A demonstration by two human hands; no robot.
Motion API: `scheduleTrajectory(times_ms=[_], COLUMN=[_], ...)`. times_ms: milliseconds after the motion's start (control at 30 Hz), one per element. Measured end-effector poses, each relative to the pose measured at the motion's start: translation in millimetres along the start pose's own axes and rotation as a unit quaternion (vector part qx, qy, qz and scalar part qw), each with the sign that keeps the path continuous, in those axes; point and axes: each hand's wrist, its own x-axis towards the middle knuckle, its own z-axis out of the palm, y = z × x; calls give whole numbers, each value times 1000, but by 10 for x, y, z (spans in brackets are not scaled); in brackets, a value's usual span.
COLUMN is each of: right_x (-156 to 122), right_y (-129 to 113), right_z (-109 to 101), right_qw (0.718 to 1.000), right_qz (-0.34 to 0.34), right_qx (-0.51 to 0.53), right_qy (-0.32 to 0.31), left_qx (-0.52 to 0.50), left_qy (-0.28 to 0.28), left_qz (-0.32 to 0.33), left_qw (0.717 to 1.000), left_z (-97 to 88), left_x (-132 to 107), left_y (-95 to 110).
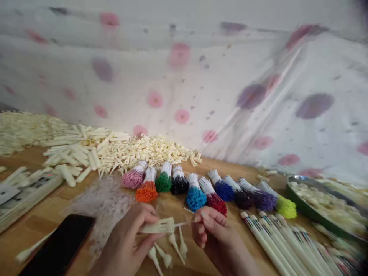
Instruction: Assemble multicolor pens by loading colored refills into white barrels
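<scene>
My left hand (130,234) grips a cream, slotted plastic pen part (166,225), held sideways with its open end to the right. Between the thumb and fingers of my right hand (214,230) is a thin pen refill (183,223). The refill's left tip is at the part's open end; I cannot tell how far inside it reaches. On the table below lie several cream pieces with thin stems (176,245). Just beyond my hands stand bundles of refills with coloured ends, among them orange (147,191), light blue (196,197) and dark red (215,201).
A black phone (61,245) and a pile of small clear parts (103,201) lie left. Cream tubes (77,155) and slotted parts (155,149) are heaped behind. Multicolour pens (270,241) lie right, near a green-sided tray (304,207). A floral sheet (178,84) hangs behind.
</scene>
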Motion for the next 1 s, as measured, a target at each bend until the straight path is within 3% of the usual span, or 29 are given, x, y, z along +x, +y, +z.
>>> scheduleTrajectory(times_ms=[333,500,700,867,1000], right_x=[-32,-4,31,-2,-53], right_y=[-19,107,304,340,236], right_z=[-24,-34,-89,-96,-30], right_qw=[999,997,983,950,939], right_qz=[17,5,-43,-107,-150], right_qx=[-31,-69,-178,-282,-300], right_qy=[-20,-21,25,83,78], left_qx=[-134,-112,-39,-82,-110], left_qy=[-17,-43,-57,-41,-66], left_qz=[-146,-124,-68,-110,-164], left_qw=[980,985,995,990,978], left_z=[27,53,111,168,149], left_x=[21,4,-19,-16,0], left_y=[187,217,178,228,267])
